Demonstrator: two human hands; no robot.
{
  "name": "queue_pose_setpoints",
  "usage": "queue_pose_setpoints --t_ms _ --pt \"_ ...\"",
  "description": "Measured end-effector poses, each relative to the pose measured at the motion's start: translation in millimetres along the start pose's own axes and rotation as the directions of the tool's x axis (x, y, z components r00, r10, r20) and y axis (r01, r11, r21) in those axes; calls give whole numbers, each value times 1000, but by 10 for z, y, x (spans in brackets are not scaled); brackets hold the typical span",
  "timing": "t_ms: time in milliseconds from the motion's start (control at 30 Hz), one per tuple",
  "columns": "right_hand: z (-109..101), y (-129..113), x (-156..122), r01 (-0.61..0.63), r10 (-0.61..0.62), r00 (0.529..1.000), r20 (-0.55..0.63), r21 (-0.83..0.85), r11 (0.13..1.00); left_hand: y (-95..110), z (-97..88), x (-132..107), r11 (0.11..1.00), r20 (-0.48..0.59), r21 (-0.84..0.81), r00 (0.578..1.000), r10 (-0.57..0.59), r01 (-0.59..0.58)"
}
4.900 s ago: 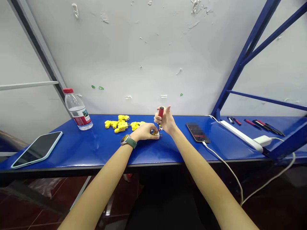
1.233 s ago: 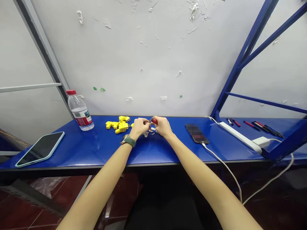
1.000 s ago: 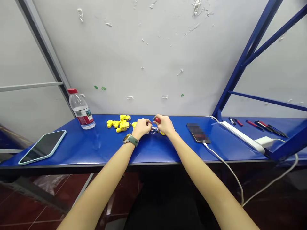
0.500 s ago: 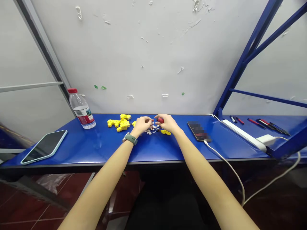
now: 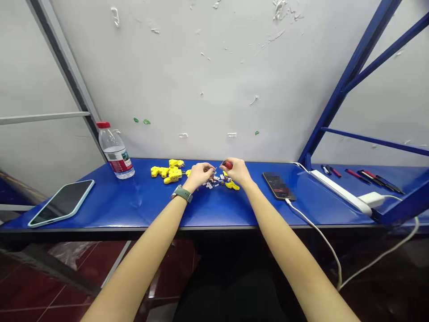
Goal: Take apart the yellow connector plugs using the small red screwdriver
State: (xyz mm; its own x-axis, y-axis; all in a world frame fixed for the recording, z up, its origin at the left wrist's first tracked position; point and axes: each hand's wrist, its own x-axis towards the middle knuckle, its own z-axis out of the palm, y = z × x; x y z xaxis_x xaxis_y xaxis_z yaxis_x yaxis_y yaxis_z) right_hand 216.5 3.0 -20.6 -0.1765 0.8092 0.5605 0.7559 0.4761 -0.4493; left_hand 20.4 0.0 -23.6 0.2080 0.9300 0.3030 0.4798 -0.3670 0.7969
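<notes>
My right hand [image 5: 238, 171] is closed around a screwdriver [image 5: 228, 165] with a red handle and a dark end. Its shaft is hard to make out. Just to the left, my left hand [image 5: 199, 174], with a green-banded watch on the wrist, pinches something small that I cannot make out. A gap separates the two hands. Beneath them lie several small white and dark parts [image 5: 211, 184] in a loose heap. A yellow plastic piece [image 5: 232, 184] rests under my right hand, and several yellow plug-like housings [image 5: 172, 175] sit left of my left hand.
A water bottle [image 5: 115, 154] and a light-cased phone [image 5: 63, 203] stand and lie at the left. To the right are a dark phone [image 5: 277, 185] on a white cable, a white power strip [image 5: 340, 191] and several red and black tools [image 5: 378, 178]. A wall backs the blue table [image 5: 140, 201].
My right hand has tipped the screwdriver, lifting its dark end up and to the left. My left hand stays in nearly the same place. The view has shifted slightly.
</notes>
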Motion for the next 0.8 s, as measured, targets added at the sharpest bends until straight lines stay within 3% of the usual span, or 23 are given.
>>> queue_pose_setpoints --t_ms 133,333,500,700,800 --pt "-6 5 -33 -69 75 993 94 -61 996 -13 0 1 1000 -3 -24 1000 0 0" --pt "32 -6 -33 112 -120 986 113 68 991 -71 12 26 999 3 -14 1000 29 -29" --pt "31 -25 -29 134 -121 983 136 -91 987 -107 31 54 999 37 -28 999 17 -16" --pt "-23 -110 -55 176 -170 980 106 -57 983 -80 21 45 957 83 -275 994 -69 90" --pt "-13 -119 -54 136 -134 987 94 -10 991 -44 20 25 962 71 -263 996 -50 67"
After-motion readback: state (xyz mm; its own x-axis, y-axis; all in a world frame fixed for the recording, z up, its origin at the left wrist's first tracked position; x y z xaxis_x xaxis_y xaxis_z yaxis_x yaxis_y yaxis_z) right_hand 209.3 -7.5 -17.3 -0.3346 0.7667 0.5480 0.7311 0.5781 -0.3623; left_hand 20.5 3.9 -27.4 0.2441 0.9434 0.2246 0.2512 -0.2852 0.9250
